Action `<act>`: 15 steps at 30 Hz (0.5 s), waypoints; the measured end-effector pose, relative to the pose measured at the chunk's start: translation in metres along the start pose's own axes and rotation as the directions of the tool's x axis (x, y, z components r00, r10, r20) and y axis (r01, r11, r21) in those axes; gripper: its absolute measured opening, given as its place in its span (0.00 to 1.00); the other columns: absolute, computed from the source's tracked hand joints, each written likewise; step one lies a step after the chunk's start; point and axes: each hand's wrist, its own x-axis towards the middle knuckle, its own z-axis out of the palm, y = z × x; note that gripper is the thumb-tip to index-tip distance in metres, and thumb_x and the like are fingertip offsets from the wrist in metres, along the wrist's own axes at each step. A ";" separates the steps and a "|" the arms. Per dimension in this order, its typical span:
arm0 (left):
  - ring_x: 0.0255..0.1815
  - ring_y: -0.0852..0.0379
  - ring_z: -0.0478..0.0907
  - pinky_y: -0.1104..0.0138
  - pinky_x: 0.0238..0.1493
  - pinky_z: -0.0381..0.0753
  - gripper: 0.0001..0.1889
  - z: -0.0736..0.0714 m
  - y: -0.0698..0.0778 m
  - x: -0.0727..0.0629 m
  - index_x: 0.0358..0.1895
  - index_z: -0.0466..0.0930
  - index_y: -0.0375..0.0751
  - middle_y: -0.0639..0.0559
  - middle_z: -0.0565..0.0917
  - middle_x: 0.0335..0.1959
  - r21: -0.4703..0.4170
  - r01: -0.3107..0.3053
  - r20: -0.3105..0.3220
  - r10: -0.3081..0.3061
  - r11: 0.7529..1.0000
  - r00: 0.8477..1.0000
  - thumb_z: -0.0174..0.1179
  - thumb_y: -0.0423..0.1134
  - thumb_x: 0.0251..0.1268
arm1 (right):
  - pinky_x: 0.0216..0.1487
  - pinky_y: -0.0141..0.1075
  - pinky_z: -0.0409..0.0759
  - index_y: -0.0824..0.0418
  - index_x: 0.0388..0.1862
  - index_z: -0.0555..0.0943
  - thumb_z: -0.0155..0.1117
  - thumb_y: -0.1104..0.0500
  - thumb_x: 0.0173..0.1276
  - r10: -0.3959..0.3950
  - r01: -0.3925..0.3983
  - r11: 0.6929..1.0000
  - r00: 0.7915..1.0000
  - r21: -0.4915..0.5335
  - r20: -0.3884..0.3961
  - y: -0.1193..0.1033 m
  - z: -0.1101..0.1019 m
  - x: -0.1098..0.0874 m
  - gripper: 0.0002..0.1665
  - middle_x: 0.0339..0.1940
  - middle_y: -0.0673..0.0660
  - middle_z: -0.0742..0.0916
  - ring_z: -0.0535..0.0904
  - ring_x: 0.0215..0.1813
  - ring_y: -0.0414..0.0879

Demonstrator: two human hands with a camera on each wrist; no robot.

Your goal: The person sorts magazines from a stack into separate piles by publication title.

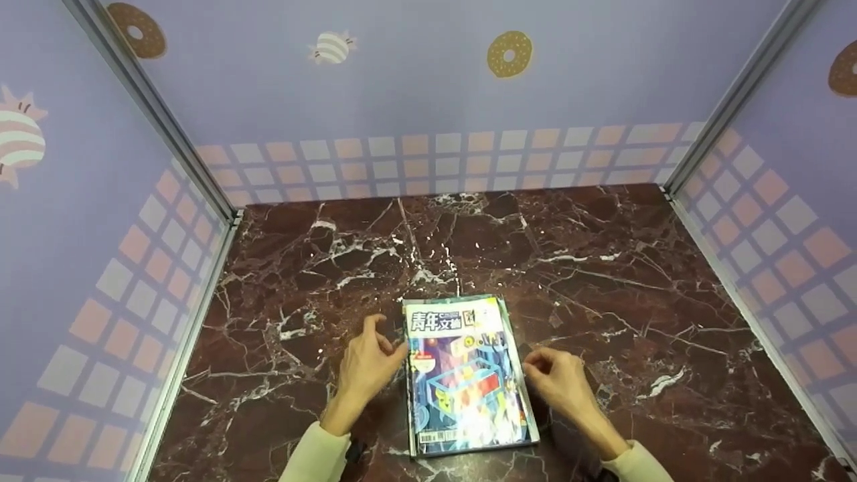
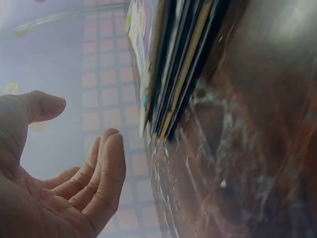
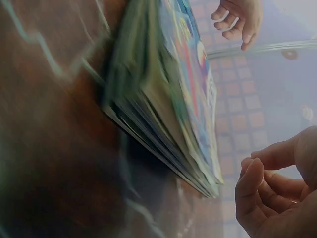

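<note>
From the head view, I see a stack of magazines (image 1: 462, 391) lying on the tabletop (image 1: 602, 288) between the left hand (image 1: 365, 361) and the right hand (image 1: 562, 381). I'd judge the stacking largely done, with perhaps only the slightly uneven edges left to square. My left wrist view shows the left hand relaxed, thumb well apart from its fingers, holding nothing beside the stack. In the right wrist view, the right hand is curled, thumb meeting a finger, also holding nothing. I see no container anywhere.
</note>
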 end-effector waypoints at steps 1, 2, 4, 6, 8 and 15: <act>0.28 0.55 0.83 0.57 0.35 0.85 0.32 0.002 -0.001 -0.004 0.65 0.76 0.38 0.50 0.90 0.32 0.000 -0.001 0.015 0.001 1.000 1.000 0.78 0.45 0.61 | 0.32 0.28 0.75 0.58 0.30 0.90 0.78 0.67 0.63 0.006 -0.005 1.000 1.000 -0.003 0.005 0.001 0.003 -0.003 0.06 0.23 0.51 0.89 0.75 0.25 0.33; 0.27 0.56 0.82 0.58 0.34 0.84 0.31 0.003 -0.002 -0.008 0.64 0.77 0.38 0.49 0.90 0.31 -0.003 -0.002 0.032 0.002 1.000 0.999 0.78 0.45 0.62 | 0.32 0.28 0.75 0.57 0.30 0.90 0.78 0.67 0.63 0.011 -0.011 1.000 1.000 -0.006 0.012 0.001 0.005 -0.006 0.06 0.23 0.51 0.89 0.75 0.25 0.33; 0.27 0.58 0.81 0.60 0.34 0.83 0.29 0.006 -0.003 -0.017 0.62 0.78 0.36 0.50 0.89 0.30 -0.012 0.009 0.066 -0.008 1.000 0.998 0.78 0.45 0.63 | 0.32 0.28 0.75 0.57 0.30 0.90 0.79 0.66 0.62 0.022 -0.021 1.000 0.999 -0.016 0.034 0.002 0.010 -0.012 0.06 0.23 0.50 0.88 0.75 0.25 0.33; 0.26 0.60 0.80 0.62 0.34 0.82 0.26 0.009 -0.003 -0.025 0.59 0.81 0.37 0.52 0.89 0.30 -0.017 0.021 0.097 -0.019 1.000 0.995 0.77 0.45 0.64 | 0.32 0.28 0.75 0.57 0.30 0.90 0.80 0.65 0.62 0.030 -0.028 0.999 0.998 -0.031 0.062 0.003 0.014 -0.016 0.06 0.23 0.49 0.88 0.75 0.25 0.33; 0.26 0.62 0.79 0.63 0.34 0.81 0.21 0.013 -0.003 -0.031 0.55 0.83 0.38 0.54 0.88 0.28 -0.012 0.017 0.111 -0.015 1.000 0.994 0.76 0.45 0.64 | 0.32 0.28 0.75 0.57 0.30 0.89 0.80 0.64 0.62 0.034 -0.030 0.999 0.996 -0.042 0.085 0.004 0.016 -0.019 0.05 0.22 0.48 0.87 0.75 0.26 0.33; 0.24 0.67 0.74 0.65 0.34 0.80 0.13 0.028 -0.003 -0.045 0.46 0.86 0.41 0.58 0.84 0.24 -0.018 -0.037 0.126 0.039 0.999 0.991 0.76 0.40 0.62 | 0.32 0.29 0.75 0.55 0.29 0.89 0.80 0.63 0.62 0.034 -0.029 0.998 0.996 -0.057 0.086 0.007 0.016 -0.025 0.06 0.21 0.47 0.86 0.74 0.25 0.33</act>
